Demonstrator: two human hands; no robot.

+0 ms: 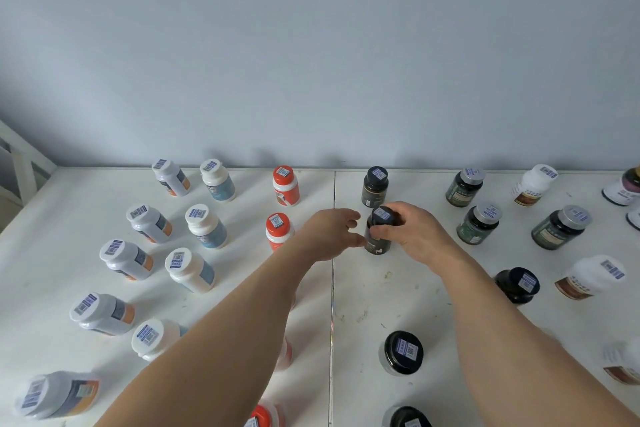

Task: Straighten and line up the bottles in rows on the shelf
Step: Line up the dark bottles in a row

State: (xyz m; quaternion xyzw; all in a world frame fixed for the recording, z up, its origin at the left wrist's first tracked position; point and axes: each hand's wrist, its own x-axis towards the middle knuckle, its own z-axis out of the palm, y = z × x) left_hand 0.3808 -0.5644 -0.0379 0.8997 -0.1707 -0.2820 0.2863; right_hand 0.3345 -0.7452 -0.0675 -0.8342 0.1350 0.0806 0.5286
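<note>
A dark bottle with a black cap point(379, 230) stands upright on the white shelf point(381, 295), just in front of a matching dark bottle point(375, 185) at the back wall. My right hand point(412, 230) grips it around the cap and shoulder. My left hand point(332, 232) is beside its left side, fingers spread, fingertips touching or nearly touching the body. More black-capped bottles point(403, 352) stand nearer me in the same column. Red-capped bottles point(278, 230) form a column to the left, partly hidden by my left forearm.
Two columns of white-capped bottles point(204, 225) run down the left half. Green bottles with silver caps point(479, 224) and white bottles with brown labels point(592, 276) stand at the right. A seam point(333, 305) splits the shelf. A pale wall closes the back.
</note>
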